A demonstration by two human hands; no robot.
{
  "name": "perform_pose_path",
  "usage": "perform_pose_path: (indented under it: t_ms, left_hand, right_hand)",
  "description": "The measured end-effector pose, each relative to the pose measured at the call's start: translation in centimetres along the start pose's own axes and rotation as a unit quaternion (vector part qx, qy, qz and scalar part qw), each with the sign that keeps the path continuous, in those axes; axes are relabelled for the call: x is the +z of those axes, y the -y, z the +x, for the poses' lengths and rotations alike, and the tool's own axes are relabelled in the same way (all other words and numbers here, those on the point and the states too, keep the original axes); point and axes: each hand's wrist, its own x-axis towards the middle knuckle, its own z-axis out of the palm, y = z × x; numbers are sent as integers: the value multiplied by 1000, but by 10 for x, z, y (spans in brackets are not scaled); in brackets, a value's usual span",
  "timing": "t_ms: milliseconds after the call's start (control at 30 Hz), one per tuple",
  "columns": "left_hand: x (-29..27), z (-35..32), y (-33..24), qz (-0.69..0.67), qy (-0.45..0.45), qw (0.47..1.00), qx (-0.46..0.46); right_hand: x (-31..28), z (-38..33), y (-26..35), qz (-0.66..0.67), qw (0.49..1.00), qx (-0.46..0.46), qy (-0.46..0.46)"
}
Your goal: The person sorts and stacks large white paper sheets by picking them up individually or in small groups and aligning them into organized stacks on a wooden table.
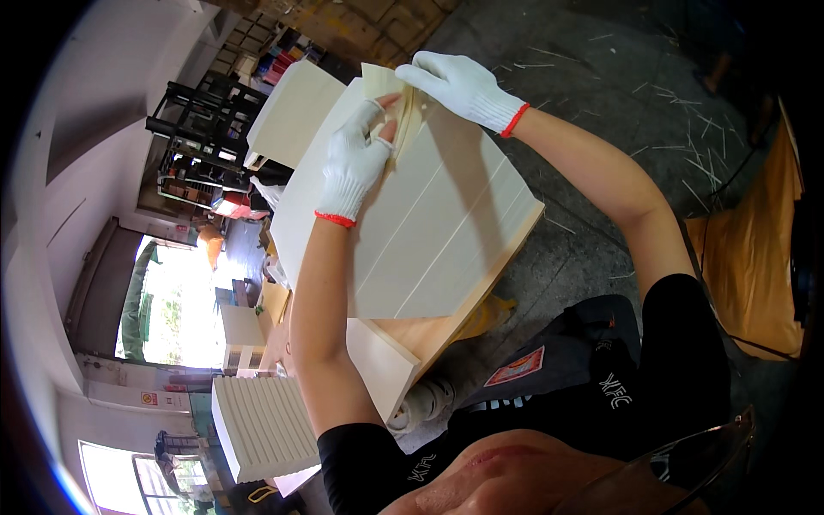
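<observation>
Left hand [354, 163] and right hand [463, 86], both gloved, fingers pinching folded sandpaper sheet [390, 94] against grooved white panel [412, 223]. Keep pressure flat, follow groove line (panel tilted, edge-propped).

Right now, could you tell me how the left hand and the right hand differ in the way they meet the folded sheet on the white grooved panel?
The left hand pinches the folded sheet from its near side, a bare fingertip showing through the glove; the right hand lies flatter across the sheet's far end, fingers fully covered. The left forearm rises from below; the right reaches in from the side. Both wear white knit gloves with red cuffs, over the white grooved panel.
</observation>
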Motion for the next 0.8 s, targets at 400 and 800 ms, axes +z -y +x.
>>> perform_pose_path:
  t_ms: [400,800]
  left_hand:
    - [2,3,11,49,17,998,33]
    - [1,2,9,29,0,999,34]
  right_hand:
    - [4,0,-4,6,1000,-13,-25]
    - [-1,-2,3,14,1000,-3,-11]
